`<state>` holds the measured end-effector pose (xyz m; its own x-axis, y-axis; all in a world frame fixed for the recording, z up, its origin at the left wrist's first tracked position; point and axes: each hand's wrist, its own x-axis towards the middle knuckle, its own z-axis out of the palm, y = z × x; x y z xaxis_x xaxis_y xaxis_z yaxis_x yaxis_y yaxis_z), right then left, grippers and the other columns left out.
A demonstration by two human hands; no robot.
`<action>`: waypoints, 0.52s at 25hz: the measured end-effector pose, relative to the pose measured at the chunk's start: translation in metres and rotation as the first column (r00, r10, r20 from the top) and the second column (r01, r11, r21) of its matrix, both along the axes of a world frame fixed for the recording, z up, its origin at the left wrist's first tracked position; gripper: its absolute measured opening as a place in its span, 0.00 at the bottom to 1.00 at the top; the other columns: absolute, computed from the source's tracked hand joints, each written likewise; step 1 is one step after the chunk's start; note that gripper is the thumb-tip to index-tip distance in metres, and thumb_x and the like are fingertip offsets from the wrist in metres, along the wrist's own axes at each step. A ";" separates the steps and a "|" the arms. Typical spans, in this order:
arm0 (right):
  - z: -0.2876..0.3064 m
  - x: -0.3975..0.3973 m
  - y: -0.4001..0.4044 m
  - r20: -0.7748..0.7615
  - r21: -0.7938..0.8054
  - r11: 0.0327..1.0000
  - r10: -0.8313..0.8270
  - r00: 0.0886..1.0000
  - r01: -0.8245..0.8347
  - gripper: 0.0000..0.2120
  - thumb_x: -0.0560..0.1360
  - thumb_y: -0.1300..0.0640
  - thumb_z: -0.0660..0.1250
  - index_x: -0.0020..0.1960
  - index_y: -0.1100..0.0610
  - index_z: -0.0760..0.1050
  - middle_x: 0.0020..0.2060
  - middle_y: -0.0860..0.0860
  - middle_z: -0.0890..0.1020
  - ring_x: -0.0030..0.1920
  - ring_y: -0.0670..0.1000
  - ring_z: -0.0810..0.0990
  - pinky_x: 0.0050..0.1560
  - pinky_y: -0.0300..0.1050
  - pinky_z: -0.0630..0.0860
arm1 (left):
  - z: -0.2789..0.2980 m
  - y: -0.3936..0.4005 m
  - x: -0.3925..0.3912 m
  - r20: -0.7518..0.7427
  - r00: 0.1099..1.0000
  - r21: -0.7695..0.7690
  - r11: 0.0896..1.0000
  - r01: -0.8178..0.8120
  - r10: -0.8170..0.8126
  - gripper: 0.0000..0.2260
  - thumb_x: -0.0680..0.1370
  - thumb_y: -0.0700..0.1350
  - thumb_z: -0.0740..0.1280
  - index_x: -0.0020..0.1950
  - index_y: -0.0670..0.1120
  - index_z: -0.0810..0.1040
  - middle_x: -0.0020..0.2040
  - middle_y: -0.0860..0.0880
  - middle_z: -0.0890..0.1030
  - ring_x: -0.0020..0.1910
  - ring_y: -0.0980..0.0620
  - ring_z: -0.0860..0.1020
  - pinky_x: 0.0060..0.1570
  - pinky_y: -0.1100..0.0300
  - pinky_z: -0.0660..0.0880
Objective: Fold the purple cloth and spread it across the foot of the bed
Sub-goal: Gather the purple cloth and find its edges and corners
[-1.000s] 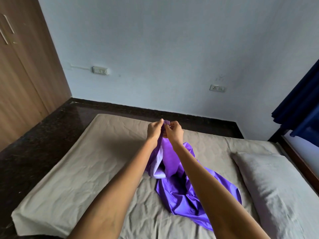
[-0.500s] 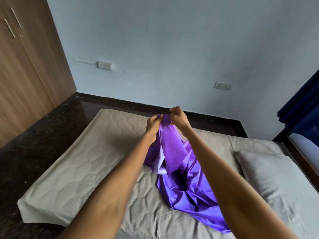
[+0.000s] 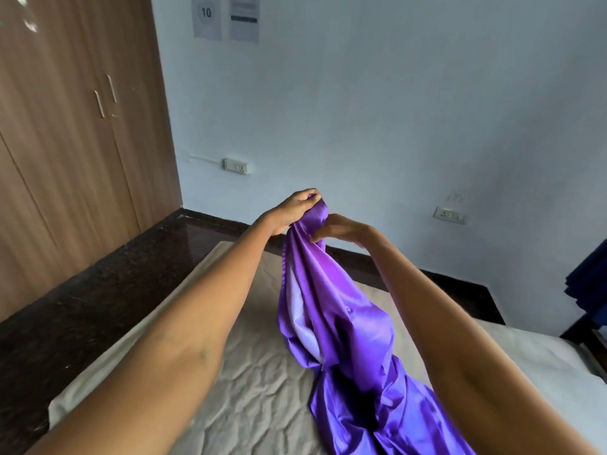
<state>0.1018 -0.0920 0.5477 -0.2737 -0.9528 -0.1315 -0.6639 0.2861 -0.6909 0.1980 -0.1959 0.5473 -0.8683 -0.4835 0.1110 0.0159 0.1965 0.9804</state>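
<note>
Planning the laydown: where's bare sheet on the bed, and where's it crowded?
Bare sheet lies between the left forearm and the purple cloth, running out to the bed's left edge by the dark floor. A strip shows at far right. The middle is crowded: cloth heap, both hands.

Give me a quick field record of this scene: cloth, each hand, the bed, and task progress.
cloth: purple cloth, bunched, top lifted, lower part trailing on the bed
left hand: left hand grips the cloth's top end
right hand: right hand touches the cloth just below, fingers fairly straight
bed: bed with a wrinkled beige sheet
progress: not yet folded or spread
</note>
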 end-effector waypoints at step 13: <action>0.008 -0.040 0.033 -0.459 -0.199 0.839 -0.536 0.708 0.506 0.15 0.72 0.50 0.64 0.51 0.59 0.79 0.52 0.63 0.82 0.53 0.63 0.80 0.51 0.49 0.75 | 0.044 -0.037 -0.004 -0.317 0.700 0.112 0.758 -0.643 0.641 0.09 0.81 0.40 0.55 0.42 0.42 0.71 0.33 0.51 0.68 0.38 0.51 0.68 0.39 0.60 0.64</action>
